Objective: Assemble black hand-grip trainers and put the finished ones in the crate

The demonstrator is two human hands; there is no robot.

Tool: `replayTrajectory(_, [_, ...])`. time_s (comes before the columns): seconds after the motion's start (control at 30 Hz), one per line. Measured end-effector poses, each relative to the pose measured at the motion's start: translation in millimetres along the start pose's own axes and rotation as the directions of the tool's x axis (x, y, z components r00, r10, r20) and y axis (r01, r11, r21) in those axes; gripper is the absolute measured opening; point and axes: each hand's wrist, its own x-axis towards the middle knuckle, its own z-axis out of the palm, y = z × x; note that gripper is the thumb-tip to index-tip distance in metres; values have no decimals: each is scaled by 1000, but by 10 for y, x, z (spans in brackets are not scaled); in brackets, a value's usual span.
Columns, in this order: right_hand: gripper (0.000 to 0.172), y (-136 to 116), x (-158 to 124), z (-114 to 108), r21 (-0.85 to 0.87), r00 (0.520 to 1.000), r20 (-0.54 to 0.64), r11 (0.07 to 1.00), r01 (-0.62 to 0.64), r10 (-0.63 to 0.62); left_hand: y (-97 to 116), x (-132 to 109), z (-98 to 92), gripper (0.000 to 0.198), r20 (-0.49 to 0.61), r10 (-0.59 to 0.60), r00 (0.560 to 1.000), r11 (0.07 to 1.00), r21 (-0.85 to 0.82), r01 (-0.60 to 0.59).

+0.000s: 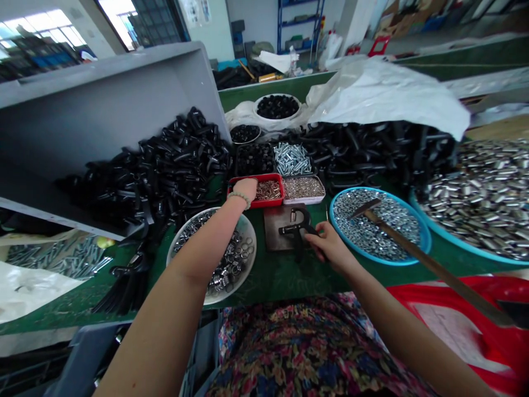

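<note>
One hammer (pixel 413 251) across basin (pixel 428 242) | right grip (pixel 333 246) pinching black handle (pixel 303 225) | left grip (pixel 245 190) in red tray (pixel 268 203), can't tell

A: What's that black tool (pixel 303 223) like?
B: Curved at the top, with a metal spring (pixel 293 215) inside the bend, on the ten o'clock side. One short arm (pixel 286 230) points to nine o'clock; another part drops toward six.
A: And the red tray (pixel 270 203)?
B: Oblong, shallow, lying flat just beyond the tool, between ten and eleven o'clock from it.
A: What's inside?
B: Small copper-coloured pieces (pixel 268 190), loosely heaped, partly hidden toward nine o'clock.
</note>
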Motion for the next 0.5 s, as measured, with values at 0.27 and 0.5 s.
replayTrajectory(0.27, [40, 39, -126, -32, 329, 999, 14, 944, 24, -30, -57, -33, -16, 24, -31, -19, 999, 997, -72, 17])
replayTrajectory(0.5, [32, -98, -246, -9, 526, 997, 3, 848, 64, -77, 219, -708, 45, 25, -316, -32, 948, 605, -761, -233])
